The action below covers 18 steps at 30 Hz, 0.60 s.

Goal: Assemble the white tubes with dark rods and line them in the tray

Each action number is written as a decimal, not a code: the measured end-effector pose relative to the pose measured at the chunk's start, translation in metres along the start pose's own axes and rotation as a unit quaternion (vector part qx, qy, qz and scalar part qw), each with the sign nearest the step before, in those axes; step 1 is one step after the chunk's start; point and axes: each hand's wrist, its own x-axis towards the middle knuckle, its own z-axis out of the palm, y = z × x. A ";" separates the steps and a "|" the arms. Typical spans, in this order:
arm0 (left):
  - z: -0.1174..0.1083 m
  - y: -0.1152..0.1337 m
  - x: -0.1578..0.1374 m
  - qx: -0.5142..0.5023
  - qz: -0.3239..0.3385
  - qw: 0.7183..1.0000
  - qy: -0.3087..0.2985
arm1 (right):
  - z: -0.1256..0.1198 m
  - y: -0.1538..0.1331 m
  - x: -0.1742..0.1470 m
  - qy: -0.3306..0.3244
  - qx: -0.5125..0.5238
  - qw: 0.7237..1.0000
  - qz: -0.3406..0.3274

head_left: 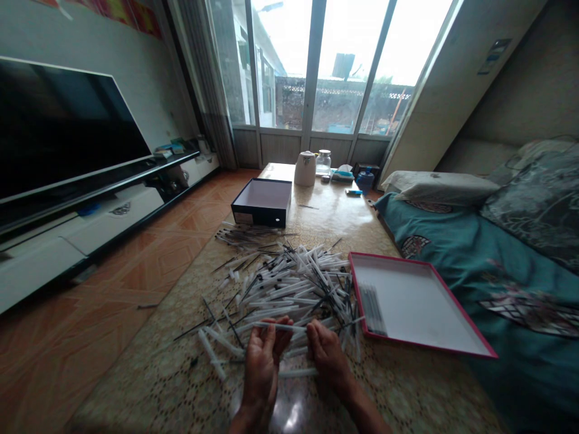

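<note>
A thin whitish tube, like a pen barrel, is held level between my two hands over the table. My left hand pinches its left part with thumb and fingers. At the tube's right end my right hand is closed, fingers curled, hiding that end. Just beyond the hands spreads a loose pile of whitish tubes, mixed with dark thin rods that look like pen refills and small black pieces. To the right, a shallow red-edged box lid holds a row of dark-cored tubes along its left side.
An open dark box stands beyond the pile on the patterned table. Farther back are a light kettle, a glass jar and a tissue pack. A teal-covered couch runs along the right.
</note>
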 end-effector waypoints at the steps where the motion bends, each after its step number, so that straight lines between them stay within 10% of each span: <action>1: 0.000 0.000 0.000 0.002 0.000 1.000 -0.001 | -0.001 0.000 0.000 -0.008 0.001 1.000 0.005; 18: 0.000 0.005 0.000 0.012 0.017 1.000 -0.008 | -0.001 0.000 0.000 -0.026 0.007 1.000 0.015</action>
